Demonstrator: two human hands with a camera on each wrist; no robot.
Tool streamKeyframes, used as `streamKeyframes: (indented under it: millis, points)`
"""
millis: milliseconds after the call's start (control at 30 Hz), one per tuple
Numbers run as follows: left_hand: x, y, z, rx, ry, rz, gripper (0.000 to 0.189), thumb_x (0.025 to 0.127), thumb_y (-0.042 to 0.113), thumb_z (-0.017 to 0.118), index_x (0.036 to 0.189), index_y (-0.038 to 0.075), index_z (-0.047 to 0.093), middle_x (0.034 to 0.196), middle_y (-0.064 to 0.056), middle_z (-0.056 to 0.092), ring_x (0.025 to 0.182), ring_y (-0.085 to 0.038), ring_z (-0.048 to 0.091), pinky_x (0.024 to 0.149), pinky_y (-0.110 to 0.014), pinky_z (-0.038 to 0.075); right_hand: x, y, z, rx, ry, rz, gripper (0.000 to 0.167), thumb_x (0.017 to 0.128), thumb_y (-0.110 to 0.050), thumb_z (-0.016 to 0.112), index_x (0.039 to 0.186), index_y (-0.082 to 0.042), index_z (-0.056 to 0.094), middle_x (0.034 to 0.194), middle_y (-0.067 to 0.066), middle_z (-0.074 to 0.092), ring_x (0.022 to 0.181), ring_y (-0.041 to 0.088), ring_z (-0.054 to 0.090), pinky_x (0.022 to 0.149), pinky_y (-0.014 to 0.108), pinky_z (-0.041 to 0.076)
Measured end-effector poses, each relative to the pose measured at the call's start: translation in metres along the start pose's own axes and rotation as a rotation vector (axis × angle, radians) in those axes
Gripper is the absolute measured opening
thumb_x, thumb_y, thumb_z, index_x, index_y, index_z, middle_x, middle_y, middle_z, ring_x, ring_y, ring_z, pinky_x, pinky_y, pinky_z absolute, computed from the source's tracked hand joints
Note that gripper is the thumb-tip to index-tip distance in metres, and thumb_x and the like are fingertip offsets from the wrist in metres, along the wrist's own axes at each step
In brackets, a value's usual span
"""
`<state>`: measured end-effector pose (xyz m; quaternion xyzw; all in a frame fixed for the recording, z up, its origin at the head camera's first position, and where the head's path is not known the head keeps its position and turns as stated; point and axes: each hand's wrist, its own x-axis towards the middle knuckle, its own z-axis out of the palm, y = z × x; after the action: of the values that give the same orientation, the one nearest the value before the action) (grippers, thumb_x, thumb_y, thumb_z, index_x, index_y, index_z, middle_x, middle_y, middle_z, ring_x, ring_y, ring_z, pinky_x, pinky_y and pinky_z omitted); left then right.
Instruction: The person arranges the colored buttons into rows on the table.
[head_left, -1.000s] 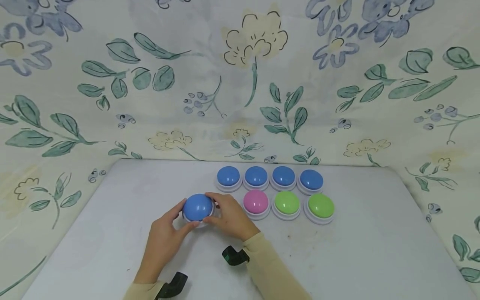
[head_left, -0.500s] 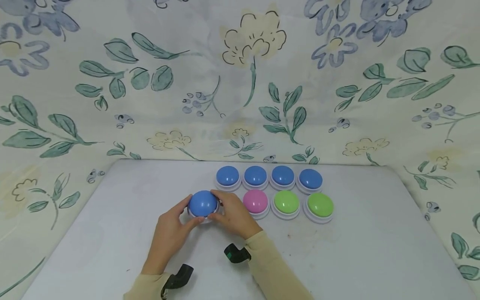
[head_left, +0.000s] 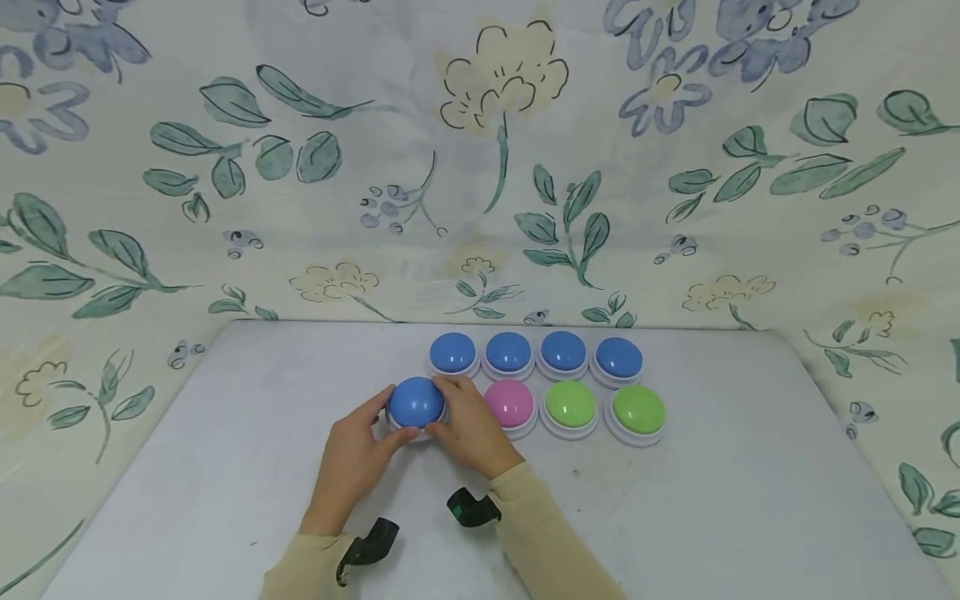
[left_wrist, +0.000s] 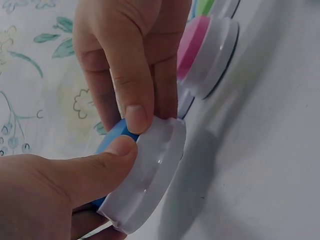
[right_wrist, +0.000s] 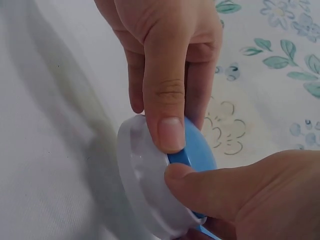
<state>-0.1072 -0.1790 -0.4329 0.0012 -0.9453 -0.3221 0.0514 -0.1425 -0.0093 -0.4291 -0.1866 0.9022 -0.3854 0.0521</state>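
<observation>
Between my two hands is a blue domed push button (head_left: 416, 402) on a round white base (left_wrist: 150, 170). My left hand (head_left: 358, 457) grips its left side, thumb at the front and fingers round the back. From the right, my right hand (head_left: 472, 429) holds it the same way, and the thumbs nearly meet at the front rim. Close to the right fingers stands a pink push button (head_left: 510, 404), with a green one (head_left: 571, 405) and another green one (head_left: 639, 410) further right. In the right wrist view the held button's white base (right_wrist: 147, 180) faces the table side.
Behind them runs a row of several blue push buttons (head_left: 508, 352) near the table's back edge. The white table (head_left: 720, 492) ends at a flower-patterned cloth (head_left: 405, 108). Black wrist mounts (head_left: 472, 507) stick out from both sleeves.
Both hands have carried the blue push button a little to the right and back, closer to the pink one. The other buttons keep their places.
</observation>
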Motion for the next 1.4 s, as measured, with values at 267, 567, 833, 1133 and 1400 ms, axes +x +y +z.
streamKeyframes:
  millis: [267,567,833,1133,1400]
  points:
    - [0.004,0.004,0.008,-0.006,0.011,-0.022,0.070,0.085,0.023,0.082,0.143,-0.002,0.052,0.137,-0.025,0.059,0.121,-0.044,0.059,0.100,-0.058,0.049,-0.001,0.000,-0.002,-0.046,-0.014,0.005,0.065,0.092,-0.008,0.073,0.150,0.001,0.043,0.149,0.017,0.047,0.136,0.030,0.050,0.110,0.041,0.043]
    - [0.007,0.006,0.018,-0.046,0.002,-0.050,0.068,0.085,0.022,0.082,0.142,-0.002,0.053,0.136,-0.025,0.059,0.120,-0.043,0.060,0.099,-0.058,0.050,0.000,0.000,-0.007,-0.074,-0.049,0.063,0.062,0.094,-0.005,0.069,0.149,0.003,0.043,0.151,0.018,0.046,0.136,0.030,0.049,0.111,0.042,0.042]
    - [0.009,0.010,0.024,-0.055,-0.005,-0.065,0.068,0.086,0.021,0.081,0.143,-0.002,0.052,0.136,-0.025,0.059,0.120,-0.043,0.059,0.100,-0.058,0.049,0.001,0.000,-0.007,-0.084,-0.051,0.098,0.059,0.096,-0.001,0.065,0.149,0.006,0.041,0.151,0.021,0.043,0.138,0.031,0.046,0.113,0.043,0.040]
    - [0.009,0.013,0.028,-0.068,-0.013,-0.067,0.070,0.086,0.023,0.082,0.142,-0.005,0.052,0.135,-0.027,0.060,0.125,-0.044,0.057,0.104,-0.059,0.046,0.000,0.001,-0.008,-0.123,-0.045,0.082,0.060,0.094,0.004,0.064,0.148,0.009,0.040,0.149,0.025,0.044,0.137,0.033,0.048,0.112,0.043,0.041]
    - [0.008,0.013,0.033,-0.087,0.003,-0.048,0.069,0.083,0.021,0.083,0.140,-0.006,0.054,0.134,-0.026,0.061,0.123,-0.043,0.058,0.104,-0.057,0.046,-0.002,0.001,-0.010,-0.186,-0.046,0.070,0.060,0.089,0.007,0.068,0.144,0.011,0.045,0.144,0.026,0.048,0.131,0.032,0.054,0.109,0.040,0.044]
